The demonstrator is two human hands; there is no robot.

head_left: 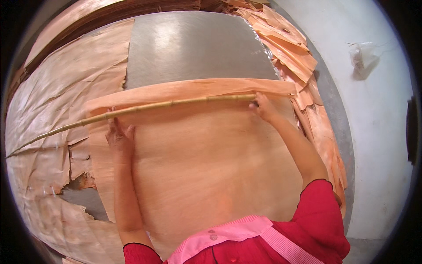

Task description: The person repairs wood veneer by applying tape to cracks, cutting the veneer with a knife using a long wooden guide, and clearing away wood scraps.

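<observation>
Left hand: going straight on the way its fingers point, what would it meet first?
The bamboo pole, which the left hand overlaps in the picture. Past it in that line lies the far strip of the orange sheet, though the hand might pass above it; height is unclear here.

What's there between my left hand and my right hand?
In the head view, the pole spans from the left hand to the right hand, over the orange sheet.
</observation>
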